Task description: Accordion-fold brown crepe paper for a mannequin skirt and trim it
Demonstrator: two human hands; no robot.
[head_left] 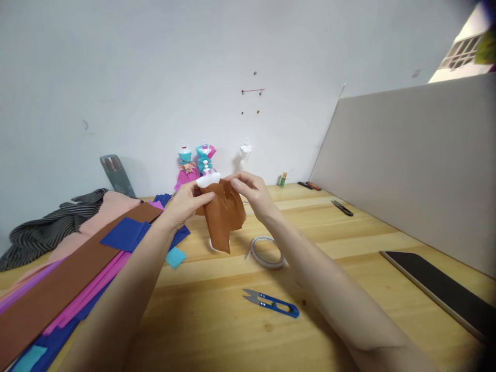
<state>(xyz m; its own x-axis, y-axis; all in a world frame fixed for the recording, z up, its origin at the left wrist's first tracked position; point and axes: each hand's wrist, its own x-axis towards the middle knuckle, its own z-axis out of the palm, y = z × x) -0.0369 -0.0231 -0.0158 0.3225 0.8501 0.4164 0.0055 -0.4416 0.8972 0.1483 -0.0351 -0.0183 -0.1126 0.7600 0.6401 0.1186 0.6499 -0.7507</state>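
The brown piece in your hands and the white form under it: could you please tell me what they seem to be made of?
The brown piece, pinched by the left hand and right hand, looks like thin matte cloth or crepe paper: it folds and hangs limp, without shine. The white form is probably moulded plastic, smooth and evenly white.

I face a plain, pale grey painted wall (pixel 155 77) that fills the upper half of my view. It is bare except for a few small dark pins and a short red thread (pixel 252 91) near its middle. Below it lies my light yellow wooden plank tabletop (pixel 217 330), its far edge meeting the wall. Along my right side a flat grey partition board (pixel 411 170) stands upright and runs back to the wall. Above it, in the top corner, a bright barred window (pixel 461 54) shows. The light is soft and even.
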